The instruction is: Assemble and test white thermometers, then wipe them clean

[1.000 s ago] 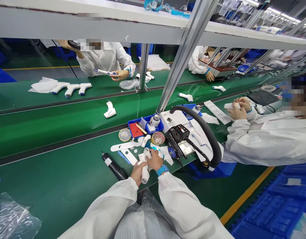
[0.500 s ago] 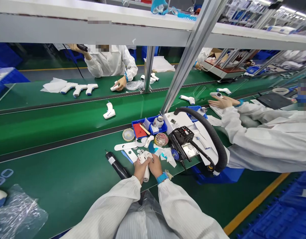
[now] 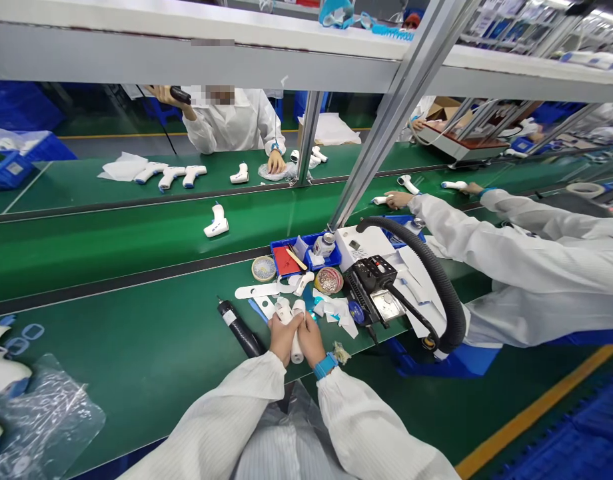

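My left hand (image 3: pixel 284 339) and my right hand (image 3: pixel 310 341) are together at the table's front edge, fingers closed around a white plastic part (image 3: pixel 298 308). Its rounded upper end shows above my fingertips, and a white cylindrical end (image 3: pixel 297 352) shows between my palms. Whether these are one piece is hidden by the fingers. Another white part (image 3: pixel 283 308) lies against my left fingertips. A black electric screwdriver (image 3: pixel 241 330) rests left of my left hand. Beyond my hands are a flat white strip (image 3: pixel 256 291) and a small white curved piece (image 3: pixel 304 283).
Blue bins (image 3: pixel 286 259), a tub of small metal parts (image 3: pixel 329 281) and a black soldering station (image 3: pixel 371 273) with a thick hose (image 3: pixel 436 280) stand beyond and right. White gun-shaped devices (image 3: pixel 216 221) lie along the green belt. Plastic bags (image 3: pixel 46 413) lie left. Co-workers' hands (image 3: pixel 399 200) reach in.
The white part's upper end has turned more upright between my hands. Across the belt, a co-worker has let go of a white device. The co-worker at right has reached forward to devices on the belt.
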`<state>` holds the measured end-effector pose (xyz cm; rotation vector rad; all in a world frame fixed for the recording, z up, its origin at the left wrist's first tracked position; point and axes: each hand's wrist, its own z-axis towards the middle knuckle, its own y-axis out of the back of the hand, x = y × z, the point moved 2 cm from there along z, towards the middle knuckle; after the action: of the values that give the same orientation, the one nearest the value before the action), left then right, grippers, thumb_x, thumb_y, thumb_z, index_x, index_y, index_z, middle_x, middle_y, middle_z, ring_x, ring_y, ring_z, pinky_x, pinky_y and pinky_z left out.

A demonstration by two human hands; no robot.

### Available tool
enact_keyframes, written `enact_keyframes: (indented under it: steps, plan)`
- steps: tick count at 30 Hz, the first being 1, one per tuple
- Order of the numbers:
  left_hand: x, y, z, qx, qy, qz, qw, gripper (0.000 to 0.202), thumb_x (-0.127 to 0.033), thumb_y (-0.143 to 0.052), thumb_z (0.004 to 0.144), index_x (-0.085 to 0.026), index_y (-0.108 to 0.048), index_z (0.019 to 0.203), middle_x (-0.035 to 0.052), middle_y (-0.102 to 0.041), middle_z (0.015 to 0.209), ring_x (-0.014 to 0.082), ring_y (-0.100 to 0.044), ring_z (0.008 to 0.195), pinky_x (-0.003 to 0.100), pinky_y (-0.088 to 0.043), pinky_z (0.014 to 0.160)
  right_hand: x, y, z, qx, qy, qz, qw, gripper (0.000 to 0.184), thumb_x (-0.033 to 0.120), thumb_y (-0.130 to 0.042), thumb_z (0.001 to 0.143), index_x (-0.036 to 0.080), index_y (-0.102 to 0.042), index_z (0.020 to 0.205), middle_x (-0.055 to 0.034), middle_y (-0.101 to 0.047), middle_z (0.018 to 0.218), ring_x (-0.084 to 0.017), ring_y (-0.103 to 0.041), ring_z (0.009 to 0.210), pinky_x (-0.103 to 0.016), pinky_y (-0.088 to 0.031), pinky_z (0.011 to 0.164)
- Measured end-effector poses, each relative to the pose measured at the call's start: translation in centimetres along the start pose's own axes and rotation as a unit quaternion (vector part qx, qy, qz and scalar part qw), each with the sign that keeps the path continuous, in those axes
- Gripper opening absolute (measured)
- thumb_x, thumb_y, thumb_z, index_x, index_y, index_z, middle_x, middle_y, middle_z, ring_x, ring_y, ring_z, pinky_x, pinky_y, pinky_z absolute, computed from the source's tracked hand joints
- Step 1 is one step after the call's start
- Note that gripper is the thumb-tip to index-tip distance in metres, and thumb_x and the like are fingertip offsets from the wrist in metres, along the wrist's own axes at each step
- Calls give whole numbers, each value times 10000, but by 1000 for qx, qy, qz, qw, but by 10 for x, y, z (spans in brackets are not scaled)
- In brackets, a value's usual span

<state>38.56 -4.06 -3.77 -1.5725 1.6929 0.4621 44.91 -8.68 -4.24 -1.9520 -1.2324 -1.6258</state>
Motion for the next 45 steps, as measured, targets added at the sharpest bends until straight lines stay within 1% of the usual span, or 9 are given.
enact_keyframes:
  steps: [8,14,18,23,30,33,36,41,45]
  plan:
    - [-20,10,-2,62,-9,65,996,263,-300,-518,846,-136,-551,1049,61,-598,1011,160,-592,845,356,-506,733,12,-18,-15,21,3,70,997,363,392,-355,854,236,-528,1133,-68,-613,1102,-205,-562,1032,-352,-438,880]
    - [-49,18,-6,-10,-90,144,985,203,-202,-679,688,-145,-604,867,72,-502,1167,251,-404,1152,444,-308,983,30,-21,-13,51,30,97,994,403,368,-324,867,196,-489,1192,-72,-572,1184,-191,-507,1118,-335,-401,941]
    - [-75,21,-10,-35,-143,151,978,242,-135,-741,540,-179,-613,741,55,-448,1204,261,-260,1247,320,-173,1045,54,-19,-8,87,60,82,991,407,316,-321,853,190,-467,1212,-62,-538,1226,-183,-487,1131,-311,-394,939]
    - [-94,27,-8,14,-132,106,985,233,-167,-711,557,-166,-584,753,9,-586,806,184,-544,843,261,-390,774,81,-17,-2,148,95,14,984,406,208,-340,798,201,-476,1180,-37,-574,1132,-185,-519,1040,-304,-410,885]
    - [-86,55,-4,41,-34,-17,998,198,-165,-657,640,-146,-563,813,-43,-584,621,94,-537,540,198,-414,534,101,-18,-13,240,122,-134,954,326,235,-567,728,201,-568,1053,-43,-603,933,-203,-562,785,-335,-426,740]
    - [-78,73,-6,51,39,-63,996,82,-180,-555,748,-109,-583,777,8,-608,592,112,-564,503,230,-460,516,94,-20,-18,248,127,-159,947,313,322,-523,810,223,-547,1106,-35,-604,956,-168,-570,752,-295,-438,712]
    - [-74,93,-9,43,89,-104,990,180,-171,-462,803,-83,-606,739,70,-643,600,144,-614,534,252,-514,564,71,-20,-21,215,108,-187,953,314,280,-379,890,209,-490,1175,-48,-585,979,-138,-569,709,-279,-455,698]
    - [-71,122,-15,8,119,-157,980,182,-93,-421,802,-79,-603,802,66,-658,609,153,-642,559,266,-550,600,22,-29,-25,208,98,-245,942,437,51,-571,690,163,-552,1112,-94,-529,1021,-196,-564,838,-327,-449,792]
    - [-67,132,-19,-11,139,-169,976,163,-60,-442,772,-71,-597,824,70,-653,588,163,-638,533,275,-556,570,6,-44,-23,221,110,-252,936,332,-13,-517,702,157,-608,971,-96,-533,998,-225,-510,988,-345,-399,878]
